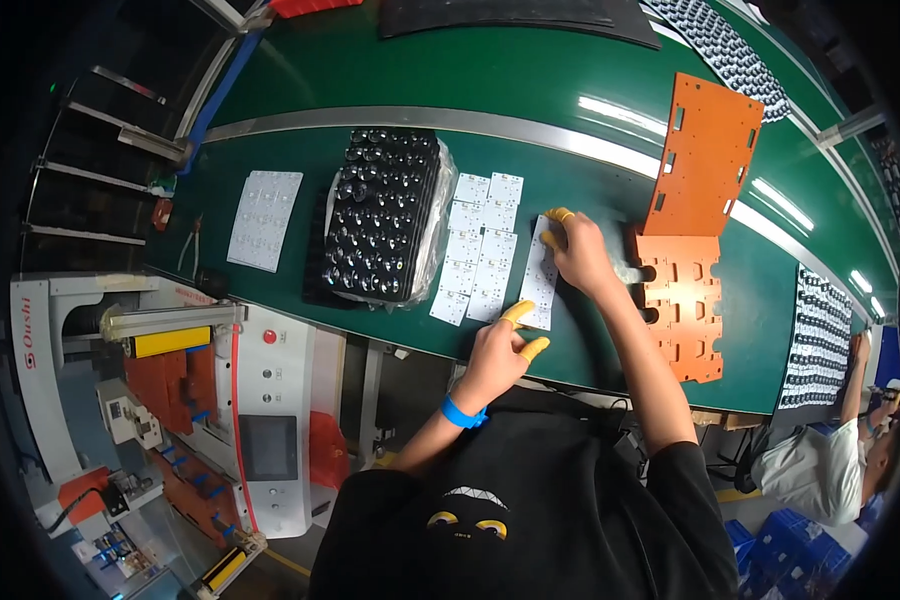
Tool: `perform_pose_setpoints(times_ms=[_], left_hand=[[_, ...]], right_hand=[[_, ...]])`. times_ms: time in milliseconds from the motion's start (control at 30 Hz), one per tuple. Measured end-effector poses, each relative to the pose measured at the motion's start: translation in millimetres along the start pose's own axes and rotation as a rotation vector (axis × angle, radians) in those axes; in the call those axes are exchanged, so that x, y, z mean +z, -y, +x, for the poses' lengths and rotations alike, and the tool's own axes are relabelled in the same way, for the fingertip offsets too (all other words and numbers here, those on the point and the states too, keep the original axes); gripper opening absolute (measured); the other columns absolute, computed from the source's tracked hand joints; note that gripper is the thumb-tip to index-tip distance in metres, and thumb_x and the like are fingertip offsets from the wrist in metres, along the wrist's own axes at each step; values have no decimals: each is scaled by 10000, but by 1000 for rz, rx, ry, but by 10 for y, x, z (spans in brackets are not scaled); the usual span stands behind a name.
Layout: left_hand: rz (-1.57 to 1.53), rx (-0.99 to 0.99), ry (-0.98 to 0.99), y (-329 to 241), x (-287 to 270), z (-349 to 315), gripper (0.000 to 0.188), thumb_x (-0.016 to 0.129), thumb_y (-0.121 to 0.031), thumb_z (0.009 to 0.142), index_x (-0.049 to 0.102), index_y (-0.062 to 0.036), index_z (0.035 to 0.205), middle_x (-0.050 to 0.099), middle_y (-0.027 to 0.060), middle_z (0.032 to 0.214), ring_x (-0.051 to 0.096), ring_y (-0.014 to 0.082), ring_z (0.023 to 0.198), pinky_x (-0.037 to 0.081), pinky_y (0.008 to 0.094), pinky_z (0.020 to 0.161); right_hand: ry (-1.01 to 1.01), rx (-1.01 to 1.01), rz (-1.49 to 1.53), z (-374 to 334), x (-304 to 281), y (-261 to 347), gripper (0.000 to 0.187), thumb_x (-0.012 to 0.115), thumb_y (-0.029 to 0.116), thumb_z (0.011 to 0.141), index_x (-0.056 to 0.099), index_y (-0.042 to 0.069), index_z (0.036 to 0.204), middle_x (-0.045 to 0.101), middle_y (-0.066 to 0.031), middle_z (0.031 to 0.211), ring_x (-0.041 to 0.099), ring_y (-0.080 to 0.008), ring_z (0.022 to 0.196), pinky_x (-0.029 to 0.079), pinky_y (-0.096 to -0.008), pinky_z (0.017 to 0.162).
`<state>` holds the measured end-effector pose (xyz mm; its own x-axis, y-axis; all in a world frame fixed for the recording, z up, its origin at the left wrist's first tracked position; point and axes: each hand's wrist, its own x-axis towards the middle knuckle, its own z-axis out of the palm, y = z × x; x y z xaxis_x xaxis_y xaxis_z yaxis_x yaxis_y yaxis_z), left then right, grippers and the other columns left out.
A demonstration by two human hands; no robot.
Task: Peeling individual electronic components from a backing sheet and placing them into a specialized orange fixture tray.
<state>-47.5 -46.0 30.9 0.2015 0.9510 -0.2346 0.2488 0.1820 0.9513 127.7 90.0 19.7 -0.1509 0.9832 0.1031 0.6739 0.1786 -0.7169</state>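
Observation:
A narrow white circuit board [541,280] lies lengthwise before me on the green bench. My right hand [578,248], with yellow finger covers, grips its far end between thumb and fingers. At the near end, my left hand [497,357] touches the board with a yellow-covered fingertip; its thumb stands apart, beyond the board's edge. Just to the left, more white circuit boards [490,262] lie in two columns. Beyond them stands a stack of black trays [382,215] holding rows of shiny round lenses, partly wrapped in clear plastic.
An orange fixture plate [680,310] with a raised orange panel [705,155] sits to the right. A white sheet of boards [266,220] and pliers [191,243] lie far left. A machine with a screen [270,447] stands near left. Another person [815,470] works at right beside filled boards [817,340].

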Motion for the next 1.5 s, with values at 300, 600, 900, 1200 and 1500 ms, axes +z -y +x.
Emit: perform_pose_setpoints(times_ms=[300, 600, 900, 1200, 1500], left_hand=[[771, 296, -97, -75, 0, -21, 64, 625, -21, 790, 642, 25, 831, 636, 181, 798, 641, 348, 659, 519, 449, 582], [891, 433, -121, -67, -6, -174, 152, 636, -150, 834, 662, -8, 785, 587, 112, 789, 616, 269, 778, 482, 393, 724], [961, 511, -135, 159, 104, -341, 476, 606, -275, 894, 563, 50, 1238, 533, 184, 1251, 459, 340, 1200, 369, 462, 1007], [958, 502, -136, 220, 115, -362, 590, 574, -327, 914, 489, 74, 1339, 443, 205, 1435, 323, 323, 1398, 245, 491, 1121], [929, 429, -135, 187, 171, -346, 579, 543, -370, 930, 473, -36, 1397, 366, 168, 1502, 256, 304, 1438, 253, 539, 1101]], right_hand=[[-218, -221, -244, 101, -71, 257, 236, 666, 15, 793, 631, -21, 1024, 628, -199, 962, 604, -398, 883, 491, -443, 749], [7, -159, -262, -435, -64, 204, 294, 722, 83, 774, 642, -19, 1038, 616, -195, 1052, 566, -371, 987, 487, -423, 835], [187, 32, -147, -274, -11, 317, 281, 674, 21, 774, 631, -43, 1045, 630, -248, 968, 608, -423, 908, 504, -451, 792], [87, -79, -169, -212, 70, 330, 286, 665, 5, 771, 631, -45, 1051, 634, -240, 950, 612, -433, 897, 507, -457, 776], [-123, -160, -190, -80, -2, 326, 248, 680, 39, 791, 661, -30, 1029, 605, -190, 1090, 550, -377, 984, 479, -428, 870]])
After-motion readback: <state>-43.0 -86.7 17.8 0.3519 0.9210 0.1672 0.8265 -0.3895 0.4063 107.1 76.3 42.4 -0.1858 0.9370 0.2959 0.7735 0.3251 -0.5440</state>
